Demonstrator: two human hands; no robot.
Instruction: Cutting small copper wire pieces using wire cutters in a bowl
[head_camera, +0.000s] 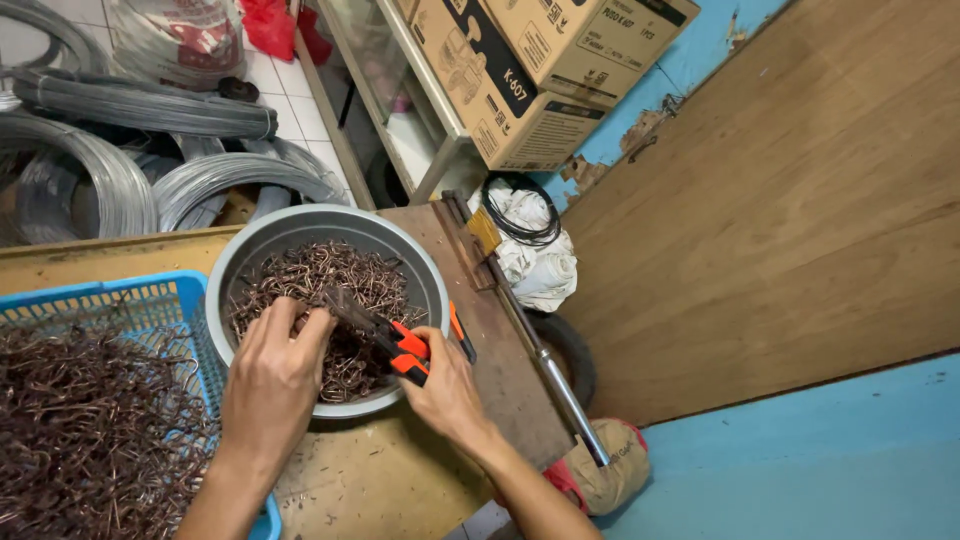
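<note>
Right hand (445, 385) clasps orange-handled pliers (385, 335); left hand (272, 375) pinches wire hooks (330, 275) in bowl (240, 270).

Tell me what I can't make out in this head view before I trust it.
- Left hand fingertips: buried among the wire pieces in the grey basin, so what they pinch is hidden.
- Pliers jaws: lost against the wire clutter; open or shut unclear.
- Right hand palm: turned away, wrapped round the orange handles.
- Blue basket: cut off by the left and bottom edges.

Pliers (400, 345) in right hand (445, 390) — over bowl (330, 225)
</note>
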